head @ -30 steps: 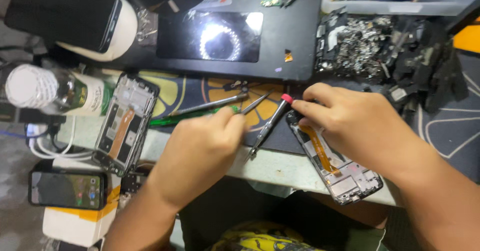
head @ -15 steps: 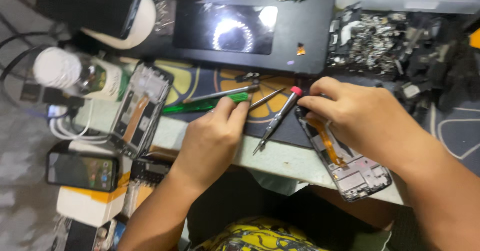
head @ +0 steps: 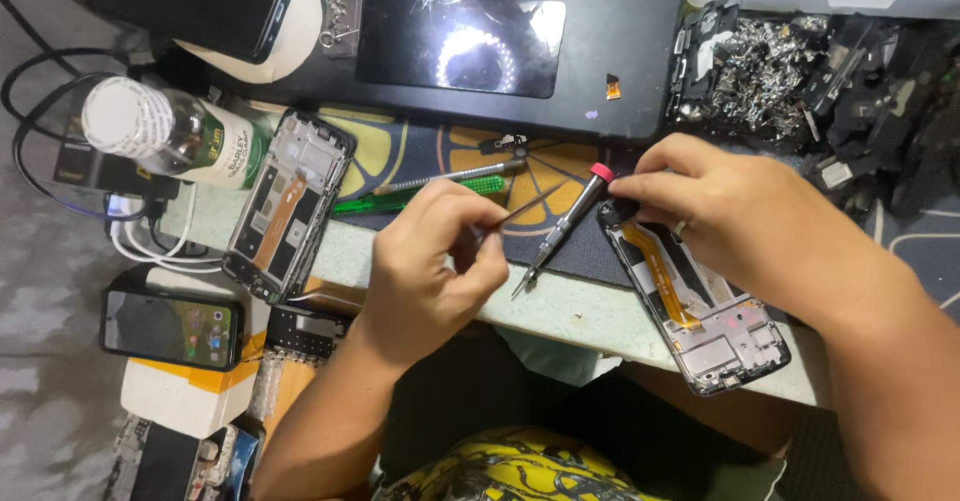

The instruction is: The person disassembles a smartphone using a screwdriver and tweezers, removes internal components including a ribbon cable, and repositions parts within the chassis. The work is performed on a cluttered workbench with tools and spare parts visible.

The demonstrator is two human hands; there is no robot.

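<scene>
My left hand [head: 440, 261] pinches thin tweezers [head: 525, 206] whose tip points up and right toward the screwdriver. A slim screwdriver [head: 560, 231] with a red cap is held in my right hand [head: 740, 221], its tip angled down to the left above the bench edge. Under my right hand lies an opened phone frame [head: 700, 306] with an orange flex cable, tilted toward the bench corner. Between the hands the tweezers and the screwdriver shaft nearly meet.
A second stripped phone frame [head: 285, 206] lies left, beside a clear bottle [head: 170, 136]. A green-handled tool [head: 445, 179] rests on the patterned mat. A dark tablet [head: 460, 41] sits at the back, a pile of metal parts [head: 790, 61] right, a lit phone [head: 170, 326] lower left.
My left hand has picked up the tweezers and raised them toward the screwdriver. The view has shifted slightly; my right hand keeps the screwdriver over the phone frame.
</scene>
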